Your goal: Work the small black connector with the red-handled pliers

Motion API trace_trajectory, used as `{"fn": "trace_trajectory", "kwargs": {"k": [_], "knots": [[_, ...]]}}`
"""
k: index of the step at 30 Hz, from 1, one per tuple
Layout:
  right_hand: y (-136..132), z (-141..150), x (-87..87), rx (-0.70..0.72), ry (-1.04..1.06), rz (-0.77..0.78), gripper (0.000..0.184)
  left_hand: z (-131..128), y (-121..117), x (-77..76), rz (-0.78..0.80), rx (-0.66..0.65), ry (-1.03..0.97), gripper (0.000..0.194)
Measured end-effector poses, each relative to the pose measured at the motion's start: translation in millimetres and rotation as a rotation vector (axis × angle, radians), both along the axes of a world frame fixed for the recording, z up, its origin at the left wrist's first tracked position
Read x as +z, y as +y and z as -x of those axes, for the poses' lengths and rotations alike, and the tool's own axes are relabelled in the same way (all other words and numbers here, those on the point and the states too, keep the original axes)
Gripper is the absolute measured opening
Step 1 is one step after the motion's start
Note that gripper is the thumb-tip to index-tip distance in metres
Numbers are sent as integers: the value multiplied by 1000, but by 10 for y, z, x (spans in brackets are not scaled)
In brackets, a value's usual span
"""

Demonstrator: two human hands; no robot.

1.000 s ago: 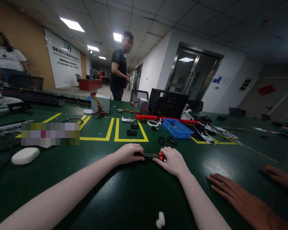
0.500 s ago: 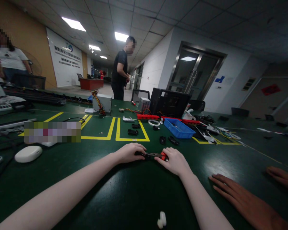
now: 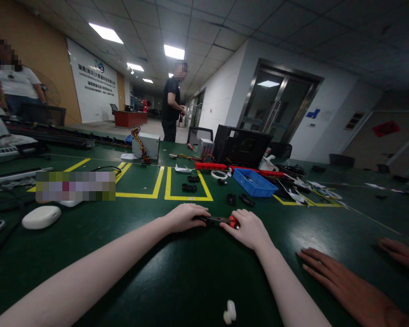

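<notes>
Head view: the blue bin (image 3: 259, 190) sits on the green table (image 3: 163, 277), and both bare hands work on the near side of it, to its left. The right hand (image 3: 248, 228) is closed around the red handles of the pliers (image 3: 225, 220), whose metal nose points left, toward the other hand. The left hand (image 3: 187, 218) has its thumb and fingers pinched nearly shut on a small black piece (image 3: 207, 221) – mostly hidden by the fingers – and the nose of the pliers reaches it; whether the tips bite on it, I cannot tell.

Just before the bin, on its near left, lie two black parts (image 3: 246, 200). Farther to its left, two black connectors (image 3: 189, 187) lie inside a square of yellow tape (image 3: 191, 198). A white ring (image 3: 219, 175) is near the bin's left end, and a red strip (image 3: 209, 166) runs behind it. The black computer case (image 3: 240, 146) stands beyond the bin; the grey metal box (image 3: 150, 147) with coloured wires is well to the left.

Another person's hands (image 3: 347, 281) rest on the table, on the near right of the bin – apart from the pliers. A person in dark clothes (image 3: 171, 106) stands far beyond the bin.
</notes>
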State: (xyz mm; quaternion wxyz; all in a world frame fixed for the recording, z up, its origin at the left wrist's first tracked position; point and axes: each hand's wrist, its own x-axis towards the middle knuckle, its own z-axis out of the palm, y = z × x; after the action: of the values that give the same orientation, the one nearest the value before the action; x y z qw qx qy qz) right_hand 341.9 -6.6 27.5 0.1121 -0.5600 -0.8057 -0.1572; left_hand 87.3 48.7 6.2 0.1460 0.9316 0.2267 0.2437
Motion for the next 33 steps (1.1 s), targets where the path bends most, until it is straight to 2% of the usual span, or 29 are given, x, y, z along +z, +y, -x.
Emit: {"fn": "trace_trajectory", "kwargs": {"k": [11,17,23,29,33], "knots": [[-3,11,-20,-8,-14,-17,45,-14,-8,6,-182,-11,68,28],[7,23,-49,-18,-18,-25,47,-15,-33,39,-218,15,100,29],[0,34,-33,-47,-4,-2,48,-29,-60,59,-188,11,116,36],[-9,59,-8,-79,-16,9,48,-7,-66,67,-99,-41,79,54],[0,70,-33,-79,-43,-23,48,22,-60,73,-53,-81,59,55]]}}
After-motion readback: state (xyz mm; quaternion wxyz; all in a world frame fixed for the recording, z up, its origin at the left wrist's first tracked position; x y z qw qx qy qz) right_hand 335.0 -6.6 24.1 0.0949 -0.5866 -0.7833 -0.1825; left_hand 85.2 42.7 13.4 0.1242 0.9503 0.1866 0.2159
